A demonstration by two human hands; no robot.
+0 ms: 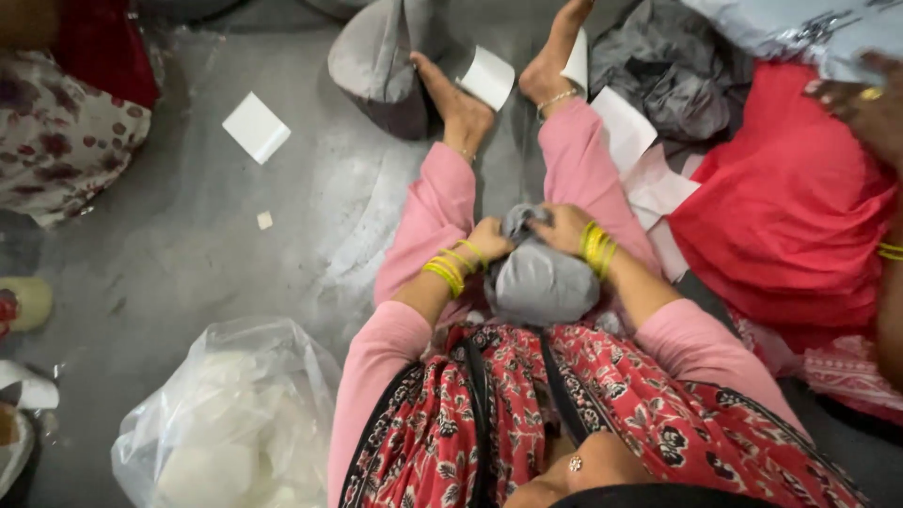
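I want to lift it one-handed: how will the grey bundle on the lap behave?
The grey bundle looks soft and stuffed, so it would probably squash under a grip. Both hands, left and right, pinch its gathered top; loose cloth there likely flops. Rounded, so it may roll.

A person sits on the floor (216,245) with legs stretched toward the top of the frame. At centre, a bundle of cloth (539,277) rests on the lap between the knees. The left hand (491,239) grips its left side and the right hand (562,228) its right side, both at the bundle's upper end. A plastic bag (230,423) lies at lower left, beside the left knee. A paper square (256,126) lies on the floor at upper left. Another cloth piece (381,61) sits at top centre, just left of the feet. Paper sheets (640,160) lie right of the right leg, and a heap of fabric (785,207) fills the right side beyond them.
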